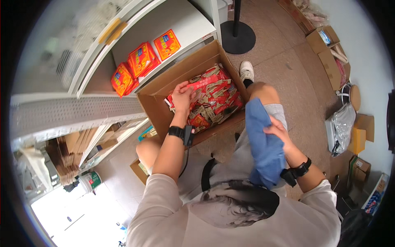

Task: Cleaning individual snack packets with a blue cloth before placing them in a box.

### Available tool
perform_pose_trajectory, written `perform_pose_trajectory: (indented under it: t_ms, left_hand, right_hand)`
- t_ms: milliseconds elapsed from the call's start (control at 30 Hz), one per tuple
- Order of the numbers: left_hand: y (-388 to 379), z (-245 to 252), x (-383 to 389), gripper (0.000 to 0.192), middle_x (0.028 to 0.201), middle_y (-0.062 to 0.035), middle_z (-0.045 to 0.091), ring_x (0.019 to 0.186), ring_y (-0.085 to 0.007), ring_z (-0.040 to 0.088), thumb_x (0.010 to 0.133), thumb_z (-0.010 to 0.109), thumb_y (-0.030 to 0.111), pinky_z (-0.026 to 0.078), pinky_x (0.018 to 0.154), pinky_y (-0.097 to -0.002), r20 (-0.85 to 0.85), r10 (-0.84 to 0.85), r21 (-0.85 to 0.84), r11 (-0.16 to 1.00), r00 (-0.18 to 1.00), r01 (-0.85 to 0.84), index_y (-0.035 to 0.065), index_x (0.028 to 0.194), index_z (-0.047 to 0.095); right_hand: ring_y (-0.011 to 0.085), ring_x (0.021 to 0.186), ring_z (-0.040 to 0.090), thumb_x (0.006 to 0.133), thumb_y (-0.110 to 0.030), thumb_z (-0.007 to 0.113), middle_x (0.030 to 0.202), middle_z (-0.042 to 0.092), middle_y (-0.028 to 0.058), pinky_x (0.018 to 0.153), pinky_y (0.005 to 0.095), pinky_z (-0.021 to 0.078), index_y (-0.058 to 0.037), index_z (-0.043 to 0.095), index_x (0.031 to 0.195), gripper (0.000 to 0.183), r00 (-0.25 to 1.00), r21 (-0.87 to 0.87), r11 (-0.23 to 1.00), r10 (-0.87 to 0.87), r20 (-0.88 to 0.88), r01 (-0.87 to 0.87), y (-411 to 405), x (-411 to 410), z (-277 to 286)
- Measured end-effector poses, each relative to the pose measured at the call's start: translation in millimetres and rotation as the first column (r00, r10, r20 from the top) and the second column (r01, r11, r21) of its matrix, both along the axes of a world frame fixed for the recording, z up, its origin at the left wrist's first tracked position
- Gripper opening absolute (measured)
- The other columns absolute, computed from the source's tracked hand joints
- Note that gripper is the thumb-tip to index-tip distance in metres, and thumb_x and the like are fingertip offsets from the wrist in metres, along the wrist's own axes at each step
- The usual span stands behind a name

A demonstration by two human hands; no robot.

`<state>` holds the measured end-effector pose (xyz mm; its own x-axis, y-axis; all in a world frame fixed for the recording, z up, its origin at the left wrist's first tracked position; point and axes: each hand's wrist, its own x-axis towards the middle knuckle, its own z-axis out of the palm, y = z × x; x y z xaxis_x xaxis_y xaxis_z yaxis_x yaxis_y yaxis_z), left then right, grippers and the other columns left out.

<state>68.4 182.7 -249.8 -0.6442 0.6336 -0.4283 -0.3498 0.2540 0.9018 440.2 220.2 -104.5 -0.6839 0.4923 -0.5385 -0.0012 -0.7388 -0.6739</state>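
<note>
My left hand (182,96) pinches a long red packet (202,82) by its near end, above a large open cardboard box (157,120). Many small red and beige packets (213,100) fill the bottom of the box, with an orange-red one among them. On the right, beside the box and over my thigh, my right hand (279,132) grips a blue cloth or soft bag (262,139), which hangs down to my lap. What the cloth holds, if anything, is hidden.
Stacked orange-red packets (142,60) lie on a white shelf (191,24) beyond the box. A black post base (237,37) stands near my shoe. Opened cartons (330,68), a grey plastic bag (344,126) and a round stool line the right wall. A white tub (90,182) sits lower left.
</note>
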Motion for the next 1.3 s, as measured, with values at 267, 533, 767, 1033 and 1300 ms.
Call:
perform_pose_trajectory:
  t_ms: [267,533,767,1033,1300]
  left_hand:
    - [-85,189,134,0.031,0.117,-0.0163,0.065,0.102,-0.0234,0.067,0.091,0.056,-0.010,0.060,0.091,-0.0380,0.311,-0.019,0.298,0.951,0.950,-0.079,-0.0067,0.122,0.059]
    - [-118,220,169,0.059,0.129,-0.0098,0.059,0.112,-0.0169,0.060,0.073,0.051,-0.018,0.050,0.091,-0.0292,0.195,-0.411,0.460,0.840,0.891,0.287,-0.0020,0.130,0.053]
    - [-118,230,176,0.069,0.154,-0.0193,0.038,0.142,-0.0293,0.039,0.068,0.047,-0.007,0.038,0.112,-0.0395,0.150,-0.382,0.634,0.745,0.912,0.208,0.0044,0.137,0.044]
    - [-123,247,175,0.079,0.161,-0.0173,0.028,0.150,-0.0313,0.025,0.079,0.049,0.006,0.026,0.120,-0.0440,0.351,-0.362,0.799,0.597,0.863,-0.075,0.0091,0.155,0.027]
    - [-128,244,203,0.059,0.159,-0.0184,0.030,0.147,-0.0327,0.029,0.106,0.028,0.045,0.026,0.120,-0.0461,0.314,-0.327,0.746,0.666,0.891,-0.019,0.0108,0.154,0.029]
  right_hand:
    - [0.0299,0.117,0.057,0.085,0.004,0.053,0.128,0.056,0.0177,0.100,0.0345,0.0439,0.0058,0.051,0.137,0.052,0.936,0.949,0.305,-0.351,0.030,0.084,-17,-38,67]
    - [0.0416,0.117,0.056,0.075,0.003,0.054,0.132,0.051,0.0267,0.097,0.0384,0.0474,0.0020,0.055,0.136,0.061,0.982,0.998,0.056,-0.181,0.044,-0.034,-48,-39,103]
    - [0.0444,0.115,0.058,0.074,-0.005,0.057,0.136,0.049,0.0262,0.092,0.0426,0.0518,-0.0091,0.055,0.140,0.066,0.997,0.993,0.097,-0.033,0.068,-0.064,-80,-50,108]
    - [0.0382,0.078,0.068,0.074,-0.012,0.063,0.127,0.051,0.0193,0.062,0.0434,0.0583,-0.0132,0.053,0.140,0.068,0.963,0.964,0.091,0.129,0.238,-0.250,-113,-45,127]
    - [0.0385,0.070,0.066,0.074,-0.013,0.064,0.126,0.049,0.0220,0.059,0.0441,0.0579,-0.0114,0.051,0.142,0.069,0.969,0.969,-0.043,0.035,0.246,-0.244,-97,-58,131]
